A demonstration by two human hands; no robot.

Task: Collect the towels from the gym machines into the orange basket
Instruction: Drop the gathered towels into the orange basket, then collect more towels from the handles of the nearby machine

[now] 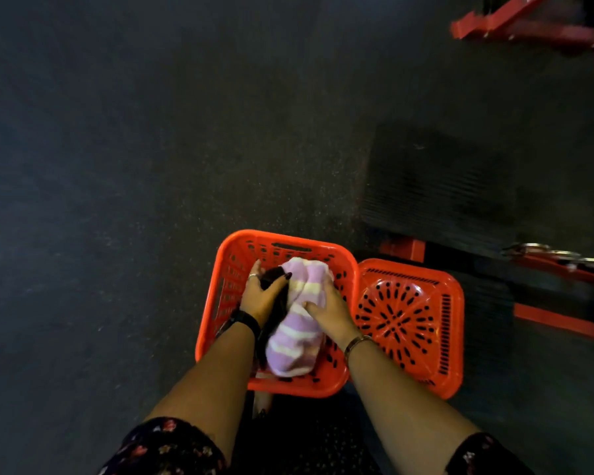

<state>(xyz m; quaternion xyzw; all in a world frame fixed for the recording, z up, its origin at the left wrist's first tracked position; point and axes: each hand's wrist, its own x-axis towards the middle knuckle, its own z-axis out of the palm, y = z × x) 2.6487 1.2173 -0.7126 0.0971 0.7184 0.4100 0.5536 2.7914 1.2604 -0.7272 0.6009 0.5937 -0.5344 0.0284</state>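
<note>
The dark gym floor (117, 166) carries the orange basket (282, 240), its lid (408, 317) lying open alongside so the mouth stays clear. Inside sits the striped towel (295, 341). The right hand (326, 308) grips it, fingers clamped; the left hand (263, 296) closes around a dark towel (271, 323), likely packing both down.

A dark cloth (271, 317) under the striped towel (297, 332) is mostly hidden; basket floor covered.
</note>
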